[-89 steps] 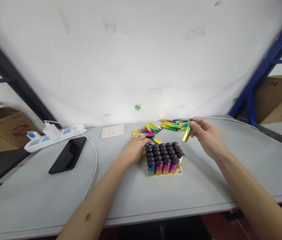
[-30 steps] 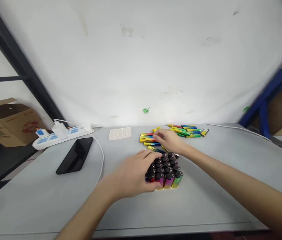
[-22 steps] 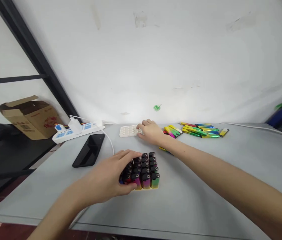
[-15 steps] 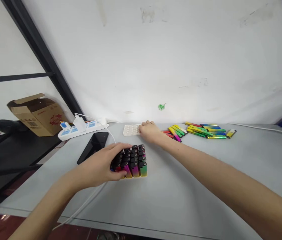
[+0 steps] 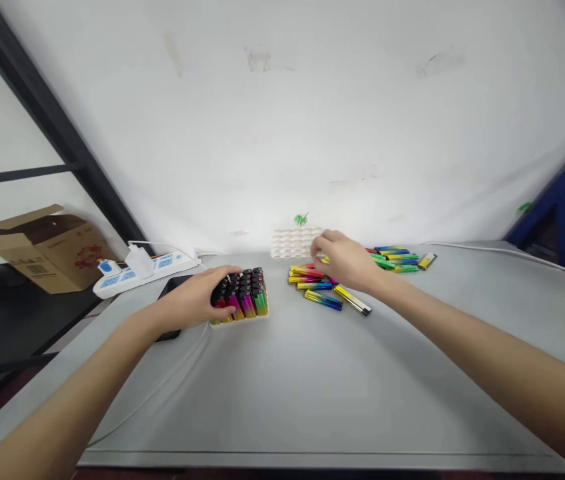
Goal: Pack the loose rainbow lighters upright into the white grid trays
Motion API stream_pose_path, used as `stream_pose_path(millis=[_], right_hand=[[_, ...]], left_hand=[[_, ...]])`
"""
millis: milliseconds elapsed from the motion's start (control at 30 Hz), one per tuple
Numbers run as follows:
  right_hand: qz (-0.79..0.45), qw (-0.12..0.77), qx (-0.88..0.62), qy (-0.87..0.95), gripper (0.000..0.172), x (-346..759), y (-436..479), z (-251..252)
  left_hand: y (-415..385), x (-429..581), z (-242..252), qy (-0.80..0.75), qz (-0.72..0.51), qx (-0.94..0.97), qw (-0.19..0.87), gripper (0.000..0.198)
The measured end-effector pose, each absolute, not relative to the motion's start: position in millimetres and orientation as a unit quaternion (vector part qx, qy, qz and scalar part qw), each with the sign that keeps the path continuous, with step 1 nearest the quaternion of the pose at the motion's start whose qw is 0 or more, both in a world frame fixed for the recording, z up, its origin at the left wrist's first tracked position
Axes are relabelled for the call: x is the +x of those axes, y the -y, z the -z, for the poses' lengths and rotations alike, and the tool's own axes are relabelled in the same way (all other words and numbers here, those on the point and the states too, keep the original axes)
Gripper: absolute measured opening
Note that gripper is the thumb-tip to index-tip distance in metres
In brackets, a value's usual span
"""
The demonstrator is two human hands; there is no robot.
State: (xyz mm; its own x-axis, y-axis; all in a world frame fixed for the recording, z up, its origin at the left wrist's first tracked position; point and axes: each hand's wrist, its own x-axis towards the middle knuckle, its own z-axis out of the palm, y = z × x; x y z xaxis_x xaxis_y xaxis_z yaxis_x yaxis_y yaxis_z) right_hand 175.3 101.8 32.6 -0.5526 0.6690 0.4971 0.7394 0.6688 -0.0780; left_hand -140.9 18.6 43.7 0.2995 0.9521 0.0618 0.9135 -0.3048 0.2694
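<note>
My left hand (image 5: 197, 300) is wrapped round the left end of a block of upright lighters (image 5: 248, 303) with black tops, standing in a pale tray (image 5: 240, 321). Its thumb presses on the front row and its fingers reach over the back. At the wall, my right hand (image 5: 343, 259) has its fingers closed at the right end of a white moulded tray (image 5: 289, 244), which is tilted up and shows rows of bumps. The fingertips are partly hidden and blurred. Several shiny coloured lighters (image 5: 323, 299) lie loose below this hand.
More loose lighters (image 5: 397, 259) lie farther right by the wall. A black phone (image 5: 168, 335) is partly under my left forearm. A power strip (image 5: 165, 267) with a white charger (image 5: 140, 262) and a cable stands at left, near an open cardboard box (image 5: 57, 257).
The white tray has moved right along the wall with my right hand and tilted up. Loose lighters now lie spread in front of it. My left hand keeps its grip; the camera view has shifted.
</note>
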Motion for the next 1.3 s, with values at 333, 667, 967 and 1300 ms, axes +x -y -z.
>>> stream_pose_path(millis=[333,667,967,1300], right_hand=[[-0.037,0.317,-0.547,0.774,0.007,322.5,-65.5,31.1],[-0.071,0.222,-0.600,0.765,0.024,336.7,-61.5,36.6],[-0.010,0.243,-0.603,0.760,0.035,329.0,-60.6,38.2],[-0.025,0.193,-0.605,0.772,0.047,323.8,-51.0,30.5]], left_hand=[[-82.1,-135.9,-49.7,-0.606,-0.026,0.794,0.033,0.080],[-58.8,-62.8,-26.6,-0.540,-0.118,0.818,-0.160,0.062],[-38.1,62.2,39.8,-0.364,-0.130,0.922,-0.021,0.043],[-52.4,48.4,42.4,-0.407,-0.194,0.892,-0.016,0.033]])
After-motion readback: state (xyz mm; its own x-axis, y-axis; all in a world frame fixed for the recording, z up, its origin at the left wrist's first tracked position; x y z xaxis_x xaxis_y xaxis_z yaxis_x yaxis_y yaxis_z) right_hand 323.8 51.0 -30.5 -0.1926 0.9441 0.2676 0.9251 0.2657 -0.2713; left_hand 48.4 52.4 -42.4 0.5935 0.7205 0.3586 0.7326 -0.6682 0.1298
